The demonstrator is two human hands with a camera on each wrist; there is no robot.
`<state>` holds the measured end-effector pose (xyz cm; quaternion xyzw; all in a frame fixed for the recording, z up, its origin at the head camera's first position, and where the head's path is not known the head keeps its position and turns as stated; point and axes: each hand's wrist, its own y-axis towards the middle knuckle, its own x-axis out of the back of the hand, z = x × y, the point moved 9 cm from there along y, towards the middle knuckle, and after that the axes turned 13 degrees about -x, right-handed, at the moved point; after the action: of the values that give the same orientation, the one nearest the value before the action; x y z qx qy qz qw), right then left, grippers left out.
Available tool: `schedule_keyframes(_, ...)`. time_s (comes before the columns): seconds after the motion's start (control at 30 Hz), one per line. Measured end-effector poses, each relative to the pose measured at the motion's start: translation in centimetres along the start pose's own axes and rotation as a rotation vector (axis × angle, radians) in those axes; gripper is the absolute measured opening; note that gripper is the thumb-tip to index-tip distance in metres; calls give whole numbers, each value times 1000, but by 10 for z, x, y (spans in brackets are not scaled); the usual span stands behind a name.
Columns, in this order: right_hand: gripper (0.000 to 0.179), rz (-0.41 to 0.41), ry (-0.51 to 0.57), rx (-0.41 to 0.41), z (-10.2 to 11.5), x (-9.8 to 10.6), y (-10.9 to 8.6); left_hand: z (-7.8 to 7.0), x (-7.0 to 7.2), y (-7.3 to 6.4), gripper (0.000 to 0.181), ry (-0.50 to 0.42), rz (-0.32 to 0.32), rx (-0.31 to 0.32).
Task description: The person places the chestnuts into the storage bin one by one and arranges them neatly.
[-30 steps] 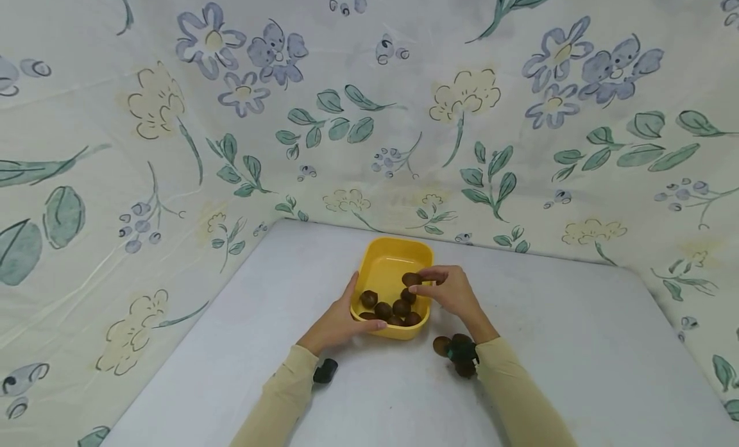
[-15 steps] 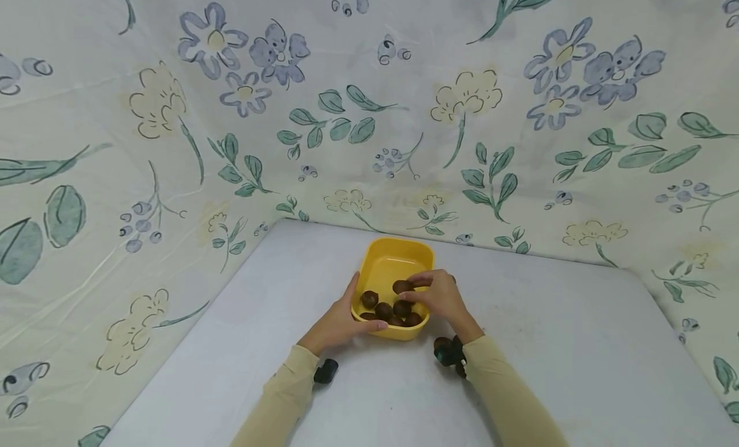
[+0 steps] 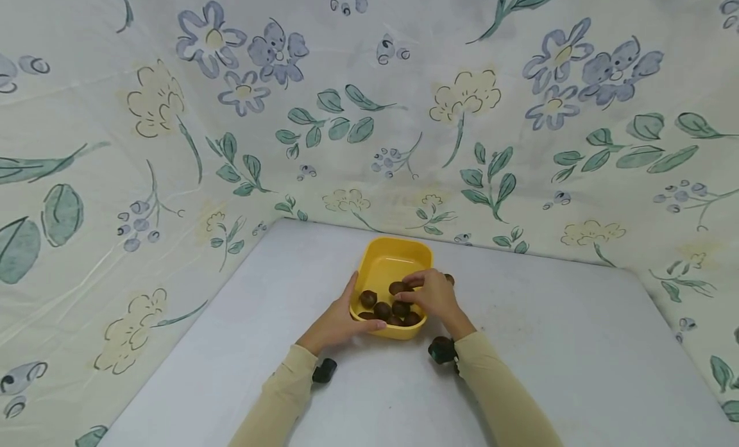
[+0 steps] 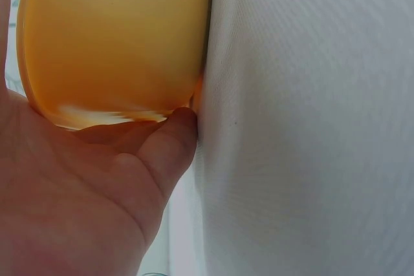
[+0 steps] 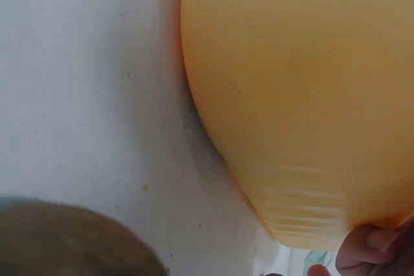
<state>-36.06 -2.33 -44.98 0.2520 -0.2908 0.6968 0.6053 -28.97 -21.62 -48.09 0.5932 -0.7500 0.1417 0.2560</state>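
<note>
A yellow plastic container (image 3: 378, 242) sits on the table with several brown chestnuts (image 3: 382, 311) gathered at its near end. My left hand (image 3: 335, 322) grips its near left corner, fingers along the left side and thumb over the near rim. In the left wrist view, the thumb (image 4: 171, 143) lies against the container wall (image 4: 116, 43). Over the container's right side, my right hand (image 3: 435, 296) pinches one chestnut (image 3: 397, 288) between fingers and thumb. The right wrist view shows the container's outer wall (image 5: 304, 95) and some fingertips (image 5: 365, 247) at its lower corner.
Another chestnut (image 3: 449, 279) lies on the white table (image 3: 548, 344) just beyond the right hand. More chestnuts lie near the right wrist, mostly hidden by a dark wrist device (image 3: 442, 349). One brown round shape (image 5: 71, 244) fills the right wrist view's lower left. Floral sheeting (image 3: 404, 113) encloses the table's back.
My right hand has shifted left and slightly down with the pinched chestnut, deeper over the container. A chestnut on the table beyond it has come into sight. My left hand has stayed put.
</note>
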Motion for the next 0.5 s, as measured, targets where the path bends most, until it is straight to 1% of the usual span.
schedule_keyframes(0.1,41,-15,-82,5,3,0,0,0,0,-1,131,4,0,9)
schedule_keyframes(0.23,40,-24,-168,-14,4,-1,2,0,1,-1,131,7,-1,10)
schedule_keyframes(0.33,40,-27,-197,-34,4,-2,5,1,1,-1,131,7,0,9)
schedule_keyframes(0.5,40,-44,-212,-53,4,-2,6,2,1,-1,131,7,1,10)
